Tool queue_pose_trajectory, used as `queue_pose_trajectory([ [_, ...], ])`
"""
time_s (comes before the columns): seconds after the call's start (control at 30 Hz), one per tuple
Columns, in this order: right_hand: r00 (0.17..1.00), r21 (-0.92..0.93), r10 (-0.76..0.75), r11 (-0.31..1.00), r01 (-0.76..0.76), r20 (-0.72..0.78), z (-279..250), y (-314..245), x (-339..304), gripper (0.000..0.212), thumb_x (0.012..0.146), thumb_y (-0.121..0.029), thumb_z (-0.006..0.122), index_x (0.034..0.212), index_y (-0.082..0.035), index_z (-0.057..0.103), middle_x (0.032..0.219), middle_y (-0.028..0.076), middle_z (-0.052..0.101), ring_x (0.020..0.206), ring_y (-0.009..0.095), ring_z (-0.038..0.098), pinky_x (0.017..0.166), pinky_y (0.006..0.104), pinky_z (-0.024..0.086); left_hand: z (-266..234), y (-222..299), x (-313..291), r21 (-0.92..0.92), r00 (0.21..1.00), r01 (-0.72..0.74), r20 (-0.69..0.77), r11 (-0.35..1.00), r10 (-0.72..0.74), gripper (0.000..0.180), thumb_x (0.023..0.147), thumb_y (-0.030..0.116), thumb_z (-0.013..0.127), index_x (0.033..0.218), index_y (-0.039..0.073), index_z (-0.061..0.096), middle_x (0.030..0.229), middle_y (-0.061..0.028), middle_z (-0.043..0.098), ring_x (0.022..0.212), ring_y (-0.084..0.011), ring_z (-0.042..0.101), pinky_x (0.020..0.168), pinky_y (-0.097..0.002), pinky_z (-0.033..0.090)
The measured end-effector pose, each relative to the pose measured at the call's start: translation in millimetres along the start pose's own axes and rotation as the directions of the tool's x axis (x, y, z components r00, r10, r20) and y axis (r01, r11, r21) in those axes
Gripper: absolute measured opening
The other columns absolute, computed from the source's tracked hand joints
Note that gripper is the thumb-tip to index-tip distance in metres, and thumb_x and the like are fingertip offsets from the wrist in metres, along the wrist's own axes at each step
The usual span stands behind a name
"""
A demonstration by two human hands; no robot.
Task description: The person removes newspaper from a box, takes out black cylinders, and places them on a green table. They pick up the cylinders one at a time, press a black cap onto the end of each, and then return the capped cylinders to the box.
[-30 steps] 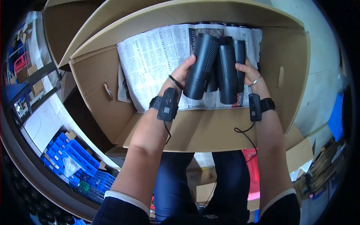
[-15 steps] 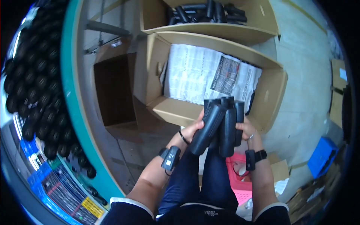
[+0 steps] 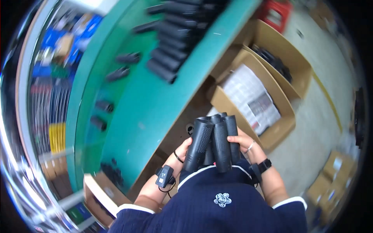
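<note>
A bundle of several black plastic tubes (image 3: 221, 145), with small perforations near their upper ends, is gripped between my two hands in front of my chest. The left side of the bundle is pressed by my left hand (image 3: 182, 150), its fingers mostly hidden behind the tubes. My right hand (image 3: 246, 143) closes on the right side, thumb across the front of one tube. Just beyond the bundle stands an open cardboard box (image 3: 280, 134), lined with a printed newspaper sheet (image 3: 248, 93).
To my left runs a green-topped workbench (image 3: 136, 120), with rows of similar black tubes (image 3: 175, 42) and a few loose ones. Another cardboard box (image 3: 301, 85) holds black parts. A red crate (image 3: 275, 15) sits beyond it; cartons (image 3: 330, 174) stand at right.
My view has swung left toward the workbench, so the lined box now appears farther right. The bundle of tubes is still between both hands, now closer to my chest.
</note>
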State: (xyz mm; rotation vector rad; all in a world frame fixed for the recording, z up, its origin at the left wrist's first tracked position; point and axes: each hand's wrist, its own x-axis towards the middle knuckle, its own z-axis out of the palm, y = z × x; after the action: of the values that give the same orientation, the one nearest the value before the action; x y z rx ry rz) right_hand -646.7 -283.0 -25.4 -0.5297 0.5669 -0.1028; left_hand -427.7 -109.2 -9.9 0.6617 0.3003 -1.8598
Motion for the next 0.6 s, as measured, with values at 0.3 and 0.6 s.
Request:
queue_pose_trajectory([
  [0.3,0.911,-0.352,0.347,0.900,-0.256,0.224,201.3,26.9,126.0,0.080,0.074,-0.017,0.076,0.138,-0.002,0.031,0.127,0.013,0.050,0.116,0.025,0.051,0.097,0.0386,0.045,-89.1,19.5,-175.1,-0.158,0.865,-0.502,-0.119,0.850,0.488,0.071,0.079,0.058,0.064,0.122,0.002,0.053,0.100,-0.0141,0.066,0.082,-0.0217,0.067,0.069,-0.0339,0.057],
  [0.6,0.897,-0.632,0.420,0.734,-0.248,0.137,331.1,70.9,276.8,0.080,0.078,-0.019,0.075,0.140,-0.007,0.027,0.121,0.014,0.054,0.099,0.025,0.062,0.081,0.0404,0.055,-167.9,118.5,-238.3,0.041,0.568,-0.793,-0.311,0.608,0.762,0.068,0.083,0.066,0.050,0.114,0.007,0.059,0.089,-0.0059,0.066,0.072,-0.0154,0.065,0.061,-0.0291,0.055],
])
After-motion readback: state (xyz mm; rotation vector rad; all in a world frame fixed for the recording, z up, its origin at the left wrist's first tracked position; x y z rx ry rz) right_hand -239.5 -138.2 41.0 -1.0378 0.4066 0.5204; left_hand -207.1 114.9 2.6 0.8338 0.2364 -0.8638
